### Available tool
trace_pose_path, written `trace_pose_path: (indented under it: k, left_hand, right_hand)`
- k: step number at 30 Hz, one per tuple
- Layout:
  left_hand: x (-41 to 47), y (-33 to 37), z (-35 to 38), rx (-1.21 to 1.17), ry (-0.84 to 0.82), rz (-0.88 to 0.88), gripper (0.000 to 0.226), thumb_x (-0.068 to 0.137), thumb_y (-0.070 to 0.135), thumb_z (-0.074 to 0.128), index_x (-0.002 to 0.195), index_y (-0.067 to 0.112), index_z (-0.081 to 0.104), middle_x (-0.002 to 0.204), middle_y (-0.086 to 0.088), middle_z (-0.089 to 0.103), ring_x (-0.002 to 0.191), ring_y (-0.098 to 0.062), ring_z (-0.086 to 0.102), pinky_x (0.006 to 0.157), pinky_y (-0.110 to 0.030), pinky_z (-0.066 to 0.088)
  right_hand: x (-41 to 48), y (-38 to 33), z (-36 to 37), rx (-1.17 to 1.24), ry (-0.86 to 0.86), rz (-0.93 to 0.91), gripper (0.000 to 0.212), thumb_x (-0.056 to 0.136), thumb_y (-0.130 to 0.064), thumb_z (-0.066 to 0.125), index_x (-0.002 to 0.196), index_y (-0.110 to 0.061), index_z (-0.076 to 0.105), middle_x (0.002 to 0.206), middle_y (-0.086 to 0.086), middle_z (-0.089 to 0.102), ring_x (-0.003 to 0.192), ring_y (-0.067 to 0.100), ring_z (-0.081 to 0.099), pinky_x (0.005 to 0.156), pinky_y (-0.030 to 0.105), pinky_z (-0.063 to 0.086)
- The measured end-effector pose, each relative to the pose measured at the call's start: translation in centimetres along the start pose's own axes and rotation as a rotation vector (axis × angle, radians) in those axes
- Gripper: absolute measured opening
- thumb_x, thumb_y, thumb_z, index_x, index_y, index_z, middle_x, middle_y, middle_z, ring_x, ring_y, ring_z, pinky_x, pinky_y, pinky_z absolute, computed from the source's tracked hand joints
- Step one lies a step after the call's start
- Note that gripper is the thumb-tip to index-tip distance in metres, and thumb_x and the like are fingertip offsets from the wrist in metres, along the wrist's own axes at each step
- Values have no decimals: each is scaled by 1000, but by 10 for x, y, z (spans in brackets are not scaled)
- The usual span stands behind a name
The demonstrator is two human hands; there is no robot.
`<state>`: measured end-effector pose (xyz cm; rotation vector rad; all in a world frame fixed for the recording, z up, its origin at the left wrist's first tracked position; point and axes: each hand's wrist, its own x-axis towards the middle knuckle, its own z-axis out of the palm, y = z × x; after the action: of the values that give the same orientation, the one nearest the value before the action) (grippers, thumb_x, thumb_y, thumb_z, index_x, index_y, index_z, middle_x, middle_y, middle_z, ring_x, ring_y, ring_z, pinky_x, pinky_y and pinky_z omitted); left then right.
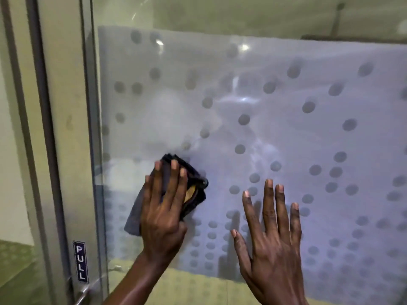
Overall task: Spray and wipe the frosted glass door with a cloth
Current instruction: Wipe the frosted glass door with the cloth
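Head view, the only one here: frosted glass door (286, 128) fills most of the frame, dotted film from upper middle down to lower right, clear strip along the top. Left hand (163, 208) at lower centre-left, fingers spread and pressed flat on a dark cloth (193, 186), pinning it against the glass near the left edge of the film. Right hand (271, 234) at lower centre-right, open, palm flat on the bare glass, holding nothing. Hands apart, a gap of dotted glass between them. No spray bottle anywhere in frame.

Cloth folded into a wad, long axis running diagonally from lower left up toward upper right, a yellowish layer peeking out on its right side, lower tail hanging out past the heel of the palm.

Stuff that could go wrong, just guessing: bare right palm probably leaves fresh prints on the glass, so more wiping there. Folded wad could slide or unfold under flat fingers, since pinned rather than gripped. Streaky sheen in the middle of the frame looks like wet smear, likely to dry patchy if skipped. Pushing hard with both hands might swing the door, given the PULL sticker (80, 261) and handle (84, 292) at lower left. Motion blur too, so fine detail hard to call.
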<state>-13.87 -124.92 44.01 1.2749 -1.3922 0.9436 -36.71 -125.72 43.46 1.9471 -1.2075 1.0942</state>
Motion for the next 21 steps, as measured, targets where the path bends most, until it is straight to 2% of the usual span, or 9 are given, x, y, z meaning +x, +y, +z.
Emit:
trace_pose_path:
  k: [4, 8, 11, 15, 18, 21]
  left_hand:
    - [111, 19, -11, -102, 184, -50, 110, 60, -22, 61, 166, -6, 39, 177, -29, 32, 168, -52, 23, 138, -66, 23]
    - [161, 41, -8, -96, 241, 20, 104, 66, -25, 54, 167, -4, 40, 176, -27, 36, 167, -50, 27, 136, -62, 28]
    - [132, 51, 0, -68, 198, 135, 97, 74, -25, 54, 167, -4, 39, 177, -24, 34, 168, -48, 26, 139, -59, 27]
    - [36, 64, 17, -52, 24, 218, 81, 89, -17, 42, 167, 1, 41, 179, -18, 31, 169, -45, 25, 138, -57, 28]
    - [-2, 69, 24, -29, -31, 184, 92, 79, -19, 44, 168, 2, 39, 182, -13, 25, 172, -42, 19, 142, -52, 18]
    - [30, 82, 20, -74, 6, 115, 111, 58, -23, 53, 167, -3, 39, 180, -20, 29, 171, -44, 17, 141, -56, 17]
  right_hand:
    - [0, 1, 1, -8, 5, -9, 73, 101, -47, 49, 167, -17, 39, 180, 22, 18, 167, 43, 20, 122, 74, 36]
    - [-1, 4, 1, -15, -6, -13, 73, 102, -47, 50, 168, -18, 37, 180, 21, 18, 168, 42, 19, 123, 73, 35]
    - [-1, 6, 2, 10, 12, -28, 74, 100, -48, 52, 167, -18, 39, 180, 21, 20, 167, 41, 21, 121, 73, 38]
    - [-6, 19, -3, 98, 58, -17, 79, 99, -49, 59, 166, -12, 38, 179, 23, 21, 167, 41, 22, 124, 67, 37]
    - [-17, 45, -10, 45, 141, 106, 79, 94, -50, 62, 159, -6, 49, 174, 30, 28, 163, 48, 30, 121, 69, 38]
    - [-27, 83, -17, -62, 139, 213, 84, 90, -58, 62, 158, -10, 52, 174, 32, 27, 161, 51, 31, 120, 73, 36]
